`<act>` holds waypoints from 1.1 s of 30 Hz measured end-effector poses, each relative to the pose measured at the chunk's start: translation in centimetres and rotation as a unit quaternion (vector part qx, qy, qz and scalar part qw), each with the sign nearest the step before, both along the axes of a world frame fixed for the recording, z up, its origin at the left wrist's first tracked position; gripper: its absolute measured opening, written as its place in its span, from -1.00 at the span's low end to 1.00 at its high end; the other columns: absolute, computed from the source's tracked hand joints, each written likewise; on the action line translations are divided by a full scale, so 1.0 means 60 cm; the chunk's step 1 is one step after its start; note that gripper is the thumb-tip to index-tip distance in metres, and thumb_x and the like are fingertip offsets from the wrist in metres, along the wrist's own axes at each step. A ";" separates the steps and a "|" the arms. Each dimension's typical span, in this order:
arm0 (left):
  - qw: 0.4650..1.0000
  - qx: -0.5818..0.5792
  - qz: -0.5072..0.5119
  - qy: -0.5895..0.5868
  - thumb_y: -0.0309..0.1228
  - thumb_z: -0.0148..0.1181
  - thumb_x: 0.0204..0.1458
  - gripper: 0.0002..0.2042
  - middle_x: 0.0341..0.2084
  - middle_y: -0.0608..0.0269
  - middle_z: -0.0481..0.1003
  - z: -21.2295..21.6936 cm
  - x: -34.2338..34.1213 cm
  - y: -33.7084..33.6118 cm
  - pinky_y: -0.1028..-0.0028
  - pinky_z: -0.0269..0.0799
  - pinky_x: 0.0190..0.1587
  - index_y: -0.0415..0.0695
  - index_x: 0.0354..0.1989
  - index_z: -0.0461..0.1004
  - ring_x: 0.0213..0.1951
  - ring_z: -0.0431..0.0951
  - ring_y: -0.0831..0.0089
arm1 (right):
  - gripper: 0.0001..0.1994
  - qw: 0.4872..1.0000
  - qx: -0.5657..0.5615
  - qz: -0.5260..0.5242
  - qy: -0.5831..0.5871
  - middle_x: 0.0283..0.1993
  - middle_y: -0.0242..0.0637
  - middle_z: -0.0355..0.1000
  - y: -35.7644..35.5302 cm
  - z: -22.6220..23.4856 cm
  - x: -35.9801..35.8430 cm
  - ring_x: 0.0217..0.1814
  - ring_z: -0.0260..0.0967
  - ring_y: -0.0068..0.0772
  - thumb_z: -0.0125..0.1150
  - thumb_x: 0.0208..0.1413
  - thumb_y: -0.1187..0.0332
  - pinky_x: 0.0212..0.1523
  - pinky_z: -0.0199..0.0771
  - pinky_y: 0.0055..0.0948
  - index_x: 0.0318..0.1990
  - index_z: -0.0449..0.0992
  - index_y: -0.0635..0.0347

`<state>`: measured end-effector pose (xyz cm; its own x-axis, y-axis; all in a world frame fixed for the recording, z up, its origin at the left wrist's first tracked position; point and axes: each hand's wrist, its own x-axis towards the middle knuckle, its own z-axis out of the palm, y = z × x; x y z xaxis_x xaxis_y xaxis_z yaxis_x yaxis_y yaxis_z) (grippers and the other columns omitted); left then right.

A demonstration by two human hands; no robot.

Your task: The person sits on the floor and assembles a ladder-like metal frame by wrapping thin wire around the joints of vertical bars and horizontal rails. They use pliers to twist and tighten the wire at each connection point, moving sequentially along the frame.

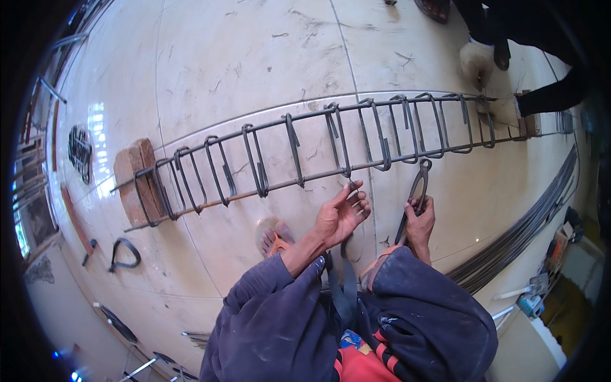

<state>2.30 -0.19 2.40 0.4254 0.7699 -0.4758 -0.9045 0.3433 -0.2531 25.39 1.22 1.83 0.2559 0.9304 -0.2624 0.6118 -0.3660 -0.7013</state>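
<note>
A long rebar cage (299, 181) of dark bars and rectangular stirrups stretches across the tiled floor in front of me, rising to the right. My right hand (420, 223) is closed round the handles of tying pincers (418, 184), whose jaws point at the cage's near bar without gripping it. Palm up, my left hand (344, 213) is just below that bar, by a stirrup near the middle. Its thumb and forefinger pinch what looks like a thin tie wire (354, 185); the other fingers are loosely curled. Dark straps hang between my knees.
Reddish bricks (135, 167) prop the cage's left end. At the far right end, a co-worker's gloved hands (477, 62) are close to the cage. A bundle of thin rods (519, 226) lies at right. Coiled wire (80, 153) and a black loop (125, 253) are at left.
</note>
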 end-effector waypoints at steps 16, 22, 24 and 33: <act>0.962 -0.021 -0.105 0.252 -0.30 0.16 0.19 -0.76 -0.54 0.44 0.29 -0.009 -0.017 0.012 0.67 0.13 -0.51 -0.28 -0.22 0.44 -0.57 0.19 0.72 | -0.85 0.904 -0.297 0.110 0.286 -0.14 -0.17 0.48 -0.017 0.106 -0.039 -0.20 0.48 -0.50 0.07 0.18 0.52 -0.41 0.44 -0.62 -0.13 0.29 0.19; 0.956 -0.049 -0.118 0.266 -0.28 0.13 0.20 -0.75 -0.41 0.35 0.43 0.013 -0.021 0.012 0.64 0.41 -0.33 -0.25 -0.15 0.44 -0.41 0.41 0.63 | -0.80 0.883 -0.333 0.146 0.298 0.00 -0.11 0.41 -0.018 0.112 -0.073 -0.11 0.50 -0.31 -0.02 0.23 0.49 -0.40 0.63 -0.49 -0.03 0.20 0.24; 0.962 -0.062 -0.091 0.251 -0.30 0.13 0.20 -0.74 -0.36 0.30 0.44 0.015 -0.020 0.004 0.59 0.46 -0.27 -0.26 -0.10 0.40 -0.37 0.46 0.58 | -0.80 0.893 -0.300 0.180 0.281 0.00 -0.12 0.41 -0.010 0.111 -0.080 -0.08 0.49 -0.32 -0.03 0.22 0.51 -0.35 0.64 -0.47 -0.03 0.20 0.24; 0.925 -0.002 -0.120 0.360 -0.37 0.15 0.18 -0.70 -0.25 0.10 0.48 0.024 -0.027 0.000 0.40 0.58 -0.11 -0.35 -0.05 0.35 -0.25 0.55 0.41 | -0.74 0.882 -0.337 0.246 0.221 -0.07 -0.12 0.44 0.032 0.159 -0.086 -0.07 0.48 -0.37 -0.08 0.13 0.58 -0.15 0.57 -0.39 -0.01 0.27 0.28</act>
<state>0.67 -0.21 3.86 0.1556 0.6919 -0.7050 -0.7375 0.5562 0.3831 20.21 3.13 11.36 -0.4007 0.4956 -0.7706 0.5334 -0.5577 -0.6360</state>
